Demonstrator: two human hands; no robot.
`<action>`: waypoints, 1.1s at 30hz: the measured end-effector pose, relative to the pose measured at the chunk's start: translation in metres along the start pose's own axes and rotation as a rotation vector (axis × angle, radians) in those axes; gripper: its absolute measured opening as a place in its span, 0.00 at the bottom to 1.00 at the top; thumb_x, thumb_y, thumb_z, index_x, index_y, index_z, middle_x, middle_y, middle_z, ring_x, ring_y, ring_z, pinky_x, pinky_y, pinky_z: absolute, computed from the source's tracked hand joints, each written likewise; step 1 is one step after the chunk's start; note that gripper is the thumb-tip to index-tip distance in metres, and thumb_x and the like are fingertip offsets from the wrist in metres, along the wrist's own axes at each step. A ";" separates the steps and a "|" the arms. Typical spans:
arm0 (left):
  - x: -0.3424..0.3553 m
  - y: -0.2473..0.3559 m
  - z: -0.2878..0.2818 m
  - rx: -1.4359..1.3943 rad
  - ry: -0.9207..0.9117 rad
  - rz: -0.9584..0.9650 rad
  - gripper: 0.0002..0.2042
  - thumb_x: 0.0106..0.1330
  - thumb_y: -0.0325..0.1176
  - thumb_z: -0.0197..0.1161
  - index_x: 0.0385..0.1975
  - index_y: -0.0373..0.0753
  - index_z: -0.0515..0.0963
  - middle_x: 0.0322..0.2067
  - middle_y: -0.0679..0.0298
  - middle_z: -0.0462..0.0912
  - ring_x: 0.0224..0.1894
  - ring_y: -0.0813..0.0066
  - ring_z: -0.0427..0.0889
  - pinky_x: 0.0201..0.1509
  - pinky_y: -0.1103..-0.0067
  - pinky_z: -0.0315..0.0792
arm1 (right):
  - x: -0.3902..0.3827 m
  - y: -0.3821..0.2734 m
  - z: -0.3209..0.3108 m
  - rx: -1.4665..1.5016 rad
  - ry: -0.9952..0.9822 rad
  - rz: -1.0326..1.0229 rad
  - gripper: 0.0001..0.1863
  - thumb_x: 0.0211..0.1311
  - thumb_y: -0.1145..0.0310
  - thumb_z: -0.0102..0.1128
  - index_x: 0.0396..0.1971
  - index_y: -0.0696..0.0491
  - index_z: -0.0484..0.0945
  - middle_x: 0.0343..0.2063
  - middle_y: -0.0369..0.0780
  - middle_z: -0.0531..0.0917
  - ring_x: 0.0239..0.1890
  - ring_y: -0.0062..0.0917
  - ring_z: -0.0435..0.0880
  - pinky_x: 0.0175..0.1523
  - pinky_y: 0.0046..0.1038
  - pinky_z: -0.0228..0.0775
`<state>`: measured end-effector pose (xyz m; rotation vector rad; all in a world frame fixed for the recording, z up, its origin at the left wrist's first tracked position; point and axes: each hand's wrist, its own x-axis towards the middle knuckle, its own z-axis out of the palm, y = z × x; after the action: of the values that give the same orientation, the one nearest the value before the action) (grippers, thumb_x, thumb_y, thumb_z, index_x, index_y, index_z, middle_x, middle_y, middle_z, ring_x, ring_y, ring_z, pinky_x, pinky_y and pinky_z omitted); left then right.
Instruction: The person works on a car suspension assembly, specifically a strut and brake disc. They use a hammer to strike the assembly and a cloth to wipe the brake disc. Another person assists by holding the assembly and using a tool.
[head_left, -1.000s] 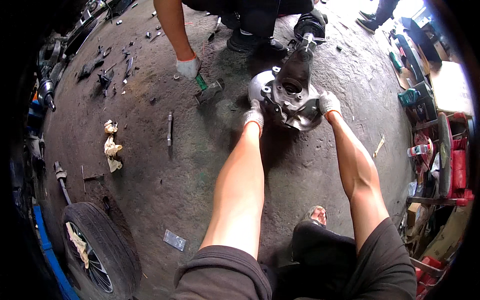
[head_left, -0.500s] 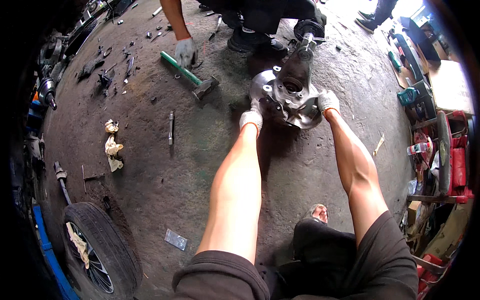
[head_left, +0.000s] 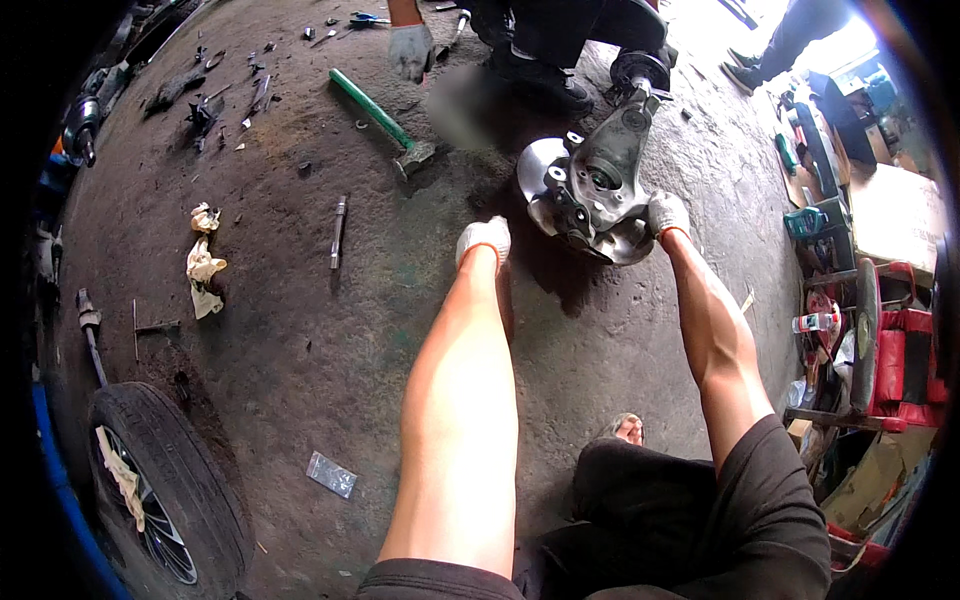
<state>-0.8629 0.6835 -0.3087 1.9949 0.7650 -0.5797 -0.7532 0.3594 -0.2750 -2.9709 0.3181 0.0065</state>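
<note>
A grey steering knuckle (head_left: 610, 190) with a shiny round disc or shield (head_left: 540, 170) behind it and a strut (head_left: 640, 70) at its far end lies tilted on the floor ahead of me. My right hand (head_left: 668, 213), in a white knit glove, is closed on the knuckle's right edge; its fingertips are partly hidden. My left hand (head_left: 483, 243), gloved alike, is off to the left of the knuckle, apart from it, with its fingers curled in. Farther left lies a green-handled hammer (head_left: 385, 122).
A co-worker's gloved hand (head_left: 410, 52) hovers beyond the hammer. A metal socket bar (head_left: 338, 232), crumpled gloves (head_left: 204, 262), a small plastic bag (head_left: 331, 474) and a wheel (head_left: 180, 490) lie to the left. A red-padded creeper seat (head_left: 905, 365) and boxes line the right.
My left hand has let go of the knuckle and moved left, while my right hand keeps hold. The co-worker's hand has left the hammer handle.
</note>
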 end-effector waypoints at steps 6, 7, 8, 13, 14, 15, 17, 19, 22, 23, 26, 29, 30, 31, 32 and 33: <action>0.008 -0.014 0.011 0.025 -0.027 -0.008 0.27 0.64 0.52 0.46 0.48 0.32 0.75 0.54 0.47 0.71 0.60 0.53 0.68 0.61 0.67 0.64 | -0.006 -0.005 0.002 -0.002 -0.022 0.059 0.24 0.64 0.59 0.34 0.39 0.58 0.79 0.43 0.52 0.79 0.47 0.45 0.77 0.54 0.40 0.67; 0.005 -0.014 0.015 0.030 -0.043 -0.008 0.27 0.64 0.52 0.46 0.48 0.32 0.75 0.54 0.47 0.71 0.60 0.53 0.68 0.61 0.67 0.64 | -0.006 -0.002 0.001 -0.015 -0.008 0.064 0.24 0.64 0.59 0.34 0.40 0.58 0.79 0.44 0.52 0.79 0.48 0.45 0.77 0.54 0.40 0.67; 0.006 -0.017 0.015 0.017 -0.053 -0.006 0.28 0.64 0.52 0.46 0.49 0.32 0.75 0.54 0.47 0.71 0.60 0.54 0.68 0.61 0.67 0.64 | -0.004 -0.008 0.000 -0.035 -0.065 0.073 0.24 0.64 0.58 0.34 0.42 0.58 0.78 0.45 0.52 0.78 0.50 0.45 0.76 0.56 0.39 0.66; -0.002 -0.005 0.028 0.051 -0.073 0.035 0.27 0.64 0.50 0.45 0.48 0.31 0.75 0.53 0.46 0.72 0.59 0.53 0.69 0.60 0.67 0.64 | -0.002 0.007 -0.007 -0.130 -0.073 -0.012 0.20 0.63 0.61 0.39 0.42 0.58 0.77 0.44 0.53 0.78 0.47 0.44 0.78 0.52 0.39 0.70; 0.000 -0.005 0.031 0.073 -0.074 0.051 0.27 0.64 0.50 0.45 0.48 0.31 0.75 0.53 0.45 0.72 0.59 0.53 0.70 0.60 0.67 0.65 | -0.005 0.006 -0.009 -0.200 -0.104 -0.084 0.19 0.62 0.63 0.41 0.42 0.58 0.77 0.44 0.53 0.78 0.46 0.44 0.79 0.51 0.39 0.71; 0.003 -0.005 0.034 0.095 -0.076 0.068 0.27 0.64 0.50 0.45 0.47 0.31 0.75 0.52 0.45 0.72 0.59 0.53 0.70 0.60 0.67 0.65 | -0.007 0.005 -0.009 -0.190 -0.102 -0.095 0.17 0.61 0.65 0.43 0.40 0.58 0.78 0.43 0.53 0.79 0.45 0.43 0.79 0.50 0.38 0.72; 0.018 -0.016 0.034 0.137 -0.053 0.112 0.26 0.63 0.48 0.46 0.47 0.30 0.75 0.52 0.45 0.73 0.58 0.53 0.71 0.59 0.67 0.66 | -0.012 -0.010 -0.015 -0.170 -0.098 -0.126 0.14 0.58 0.70 0.46 0.38 0.58 0.79 0.40 0.54 0.79 0.43 0.42 0.81 0.47 0.37 0.73; 0.045 -0.031 0.027 0.154 -0.057 0.152 0.23 0.63 0.45 0.46 0.46 0.31 0.76 0.50 0.46 0.74 0.56 0.54 0.73 0.57 0.66 0.67 | -0.018 -0.027 -0.021 -0.332 -0.104 -0.319 0.11 0.54 0.75 0.49 0.33 0.58 0.81 0.36 0.52 0.81 0.40 0.40 0.82 0.45 0.36 0.74; 0.046 -0.015 0.028 0.218 -0.147 0.239 0.18 0.63 0.37 0.44 0.44 0.36 0.79 0.47 0.50 0.78 0.52 0.55 0.77 0.53 0.65 0.71 | 0.007 0.003 -0.011 -0.307 -0.063 -0.394 0.10 0.51 0.74 0.52 0.31 0.57 0.82 0.34 0.51 0.82 0.39 0.39 0.83 0.45 0.36 0.75; 0.026 -0.005 0.023 0.728 -0.101 0.449 0.17 0.63 0.34 0.43 0.43 0.38 0.79 0.46 0.52 0.79 0.50 0.55 0.78 0.52 0.65 0.71 | -0.005 0.010 -0.010 -0.422 -0.134 -0.466 0.11 0.52 0.74 0.50 0.31 0.57 0.82 0.35 0.51 0.82 0.39 0.39 0.83 0.45 0.36 0.75; 0.020 -0.007 0.007 0.035 -0.280 0.105 0.18 0.61 0.36 0.44 0.40 0.33 0.79 0.44 0.48 0.79 0.49 0.53 0.78 0.50 0.66 0.73 | 0.001 0.012 -0.010 -0.334 -0.126 -0.381 0.15 0.58 0.70 0.44 0.34 0.57 0.81 0.37 0.52 0.81 0.40 0.40 0.82 0.45 0.37 0.74; 0.035 -0.034 -0.036 0.321 -0.156 0.217 0.17 0.61 0.36 0.46 0.40 0.35 0.80 0.43 0.49 0.80 0.46 0.56 0.80 0.47 0.67 0.74 | -0.003 -0.006 -0.008 -0.086 -0.186 -0.241 0.16 0.57 0.69 0.43 0.35 0.58 0.81 0.38 0.52 0.81 0.43 0.40 0.81 0.47 0.37 0.74; 0.046 -0.050 -0.056 0.644 -0.081 0.323 0.17 0.61 0.35 0.46 0.40 0.35 0.80 0.43 0.50 0.80 0.45 0.58 0.81 0.45 0.67 0.75 | -0.002 -0.010 -0.008 -0.036 -0.185 -0.225 0.16 0.58 0.69 0.43 0.35 0.58 0.81 0.38 0.52 0.81 0.44 0.40 0.81 0.47 0.37 0.73; 0.054 -0.066 -0.074 0.661 -0.052 0.288 0.16 0.61 0.35 0.46 0.41 0.36 0.80 0.43 0.51 0.81 0.43 0.60 0.82 0.44 0.68 0.75 | 0.002 -0.004 -0.006 -0.127 -0.163 -0.298 0.17 0.58 0.68 0.42 0.36 0.58 0.81 0.39 0.52 0.80 0.45 0.40 0.80 0.48 0.37 0.72; 0.059 -0.094 -0.098 0.567 -0.019 0.171 0.16 0.62 0.34 0.47 0.41 0.37 0.80 0.43 0.52 0.81 0.42 0.62 0.83 0.43 0.68 0.76 | -0.011 -0.025 -0.010 -0.151 -0.193 -0.384 0.18 0.59 0.67 0.40 0.33 0.59 0.81 0.37 0.52 0.81 0.43 0.42 0.80 0.47 0.38 0.72; 0.052 -0.093 -0.088 0.108 -0.041 0.025 0.14 0.62 0.35 0.48 0.36 0.36 0.79 0.35 0.54 0.79 0.34 0.62 0.80 0.34 0.66 0.73 | 0.001 0.002 -0.005 -0.072 -0.160 -0.279 0.19 0.59 0.66 0.40 0.34 0.59 0.81 0.38 0.52 0.81 0.44 0.42 0.80 0.49 0.38 0.71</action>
<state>-0.8838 0.8126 -0.3531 2.0815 0.6956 -0.6574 -0.7524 0.3569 -0.2702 -3.0331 -0.1194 0.2266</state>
